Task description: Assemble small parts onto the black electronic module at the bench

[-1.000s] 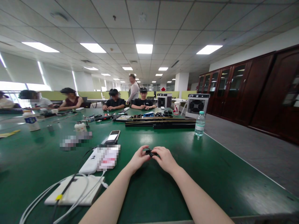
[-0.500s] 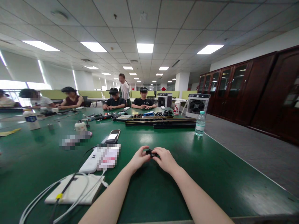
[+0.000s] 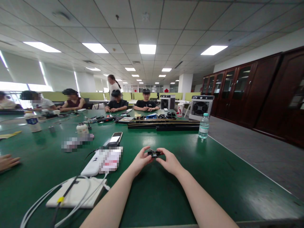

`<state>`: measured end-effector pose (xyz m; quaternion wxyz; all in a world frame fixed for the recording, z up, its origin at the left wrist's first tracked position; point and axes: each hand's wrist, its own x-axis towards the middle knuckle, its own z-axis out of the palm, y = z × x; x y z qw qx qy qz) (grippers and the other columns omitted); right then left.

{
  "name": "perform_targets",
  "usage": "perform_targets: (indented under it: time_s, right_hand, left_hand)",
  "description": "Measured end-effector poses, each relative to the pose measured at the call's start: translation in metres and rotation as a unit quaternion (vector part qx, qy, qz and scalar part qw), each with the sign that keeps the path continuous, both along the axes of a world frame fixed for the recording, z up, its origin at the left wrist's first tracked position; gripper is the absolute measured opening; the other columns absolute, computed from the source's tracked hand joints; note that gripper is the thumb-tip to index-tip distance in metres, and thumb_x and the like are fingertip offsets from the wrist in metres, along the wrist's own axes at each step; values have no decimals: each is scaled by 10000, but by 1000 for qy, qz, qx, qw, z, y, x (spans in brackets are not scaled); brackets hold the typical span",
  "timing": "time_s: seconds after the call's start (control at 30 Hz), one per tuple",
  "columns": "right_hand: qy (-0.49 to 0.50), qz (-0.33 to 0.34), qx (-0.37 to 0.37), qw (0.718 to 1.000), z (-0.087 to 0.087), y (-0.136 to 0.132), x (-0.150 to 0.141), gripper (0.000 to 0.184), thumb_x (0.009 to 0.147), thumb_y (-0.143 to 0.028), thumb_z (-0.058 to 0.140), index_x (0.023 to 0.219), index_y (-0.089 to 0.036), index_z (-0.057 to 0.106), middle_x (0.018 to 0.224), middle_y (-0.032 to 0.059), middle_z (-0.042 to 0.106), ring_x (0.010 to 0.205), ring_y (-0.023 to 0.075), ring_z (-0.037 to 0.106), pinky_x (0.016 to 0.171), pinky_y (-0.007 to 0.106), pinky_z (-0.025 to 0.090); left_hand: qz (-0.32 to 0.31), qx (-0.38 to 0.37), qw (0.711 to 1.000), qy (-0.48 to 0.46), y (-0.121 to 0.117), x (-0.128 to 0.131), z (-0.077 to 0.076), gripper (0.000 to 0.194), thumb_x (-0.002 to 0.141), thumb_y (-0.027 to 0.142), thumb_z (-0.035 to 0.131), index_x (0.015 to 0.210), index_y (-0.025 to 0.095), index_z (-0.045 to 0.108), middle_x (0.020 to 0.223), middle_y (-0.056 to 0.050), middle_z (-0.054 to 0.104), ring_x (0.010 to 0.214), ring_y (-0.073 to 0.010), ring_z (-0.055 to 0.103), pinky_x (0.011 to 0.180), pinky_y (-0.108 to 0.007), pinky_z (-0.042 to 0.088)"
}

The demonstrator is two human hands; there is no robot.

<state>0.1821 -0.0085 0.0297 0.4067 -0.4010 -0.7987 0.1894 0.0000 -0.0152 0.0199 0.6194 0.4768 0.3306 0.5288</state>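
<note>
A small black part (image 3: 154,154) with a few lighter spots is held up just above the green table, between my two hands. It is too small to tell its exact kind. My left hand (image 3: 140,161) grips its left end between thumb and fingers. A thin light strip shows by the left fingertips at its upper edge. Around the part's right end, the thumb and index finger of my right hand (image 3: 170,162) are closed in a loose pinch. Both forearms reach in from the bottom of the head view.
Left of my arms lie a white box (image 3: 68,193) with cables, a white power bank (image 3: 91,163) and a phone (image 3: 115,138). A water bottle (image 3: 203,126) stands right, beside black rails (image 3: 163,125). Another person's hand (image 3: 9,162) rests at the left edge.
The black part has turned, showing more of its face, and my right fingers have spread slightly. Another person's hand has come in at the left. The standing person has moved left.
</note>
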Motion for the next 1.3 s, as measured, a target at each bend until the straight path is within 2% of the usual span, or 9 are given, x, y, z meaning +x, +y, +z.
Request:
perform_targets:
  time_s: [0.3,0.53,0.7,0.93,1.1,1.3]
  right_hand:
    - [12,-6,-6,1000,3,-2,-1,356,763,-210,569,1119,-216,549,1101,60,618,968,188,586,908,372,449]
    - [16,-7,-9,1000,3,-2,-2,352,767,-196,562,1118,-219,548,1109,59,615,968,186,587,913,375,450]
    - [13,-7,-12,1000,2,-1,-1,354,769,-204,560,1122,-214,548,1113,62,611,967,186,587,915,369,451]
    - [9,-9,-14,1000,0,0,-1,353,777,-217,547,1130,-219,545,1111,62,610,944,182,591,902,372,455]
    - [8,-6,-17,1000,0,0,-1,351,780,-219,546,1131,-223,545,1112,60,609,942,184,592,899,374,457]
    - [7,-8,-17,1000,1,-1,-1,355,777,-220,549,1132,-222,544,1106,61,613,947,187,591,898,377,456]
  left_hand:
    - [3,5,1000,7,-1,1,1,651,580,282,791,1133,202,457,1060,-80,609,901,-199,632,852,-345,469]
    - [0,32,999,18,2,0,-4,733,585,265,783,1215,215,411,1062,-79,594,892,-200,632,846,-354,470]
    - [4,36,998,51,4,-1,-7,608,585,278,780,1099,186,468,1042,-84,603,855,-192,639,838,-358,470]
    - [0,38,997,63,4,-1,-6,527,606,307,769,1022,193,466,984,-58,625,808,-168,644,801,-328,482]
    - [-15,38,997,68,4,-2,-7,525,640,310,746,1076,204,473,957,-57,643,816,-169,644,815,-339,478]
    - [-17,34,997,60,4,-4,-7,640,625,290,762,1171,200,440,1004,-80,643,825,-185,653,828,-360,483]
